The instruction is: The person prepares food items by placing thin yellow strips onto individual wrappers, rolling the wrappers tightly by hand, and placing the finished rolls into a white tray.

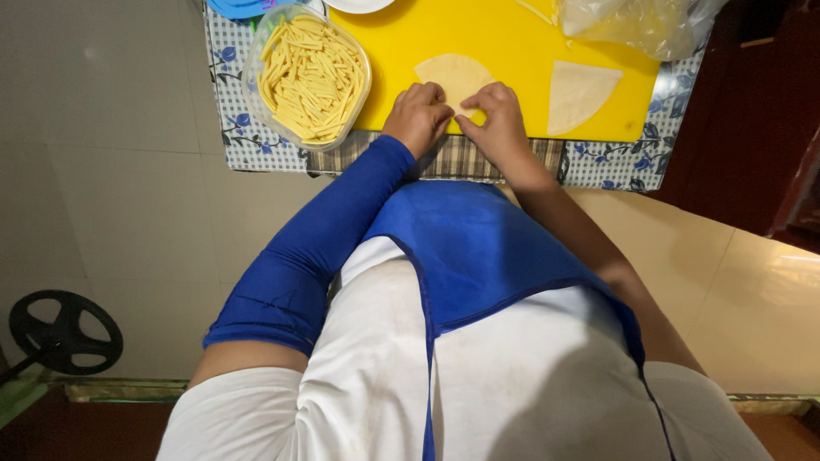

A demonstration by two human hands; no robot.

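Observation:
Both of my hands rest on the near end of a pale dough wrapper (457, 75) that lies on a yellow cutting board (504, 51). My left hand (418, 115), in a blue sleeve, pinches the wrapper's lower left corner. My right hand (498, 124) presses its lower right edge with fingertips together. The fingers hide the wrapper's near tip. A second wedge-shaped wrapper (576, 92) lies flat to the right on the board, untouched.
A clear plastic tub (256, 85) full of pale yellow strips stands left of the board. A crumpled clear plastic bag (636, 24) sits at the far right. The board lies on a checked, blue-flowered cloth (248, 141) over a small table. A black wheel (64, 333) is on the floor at left.

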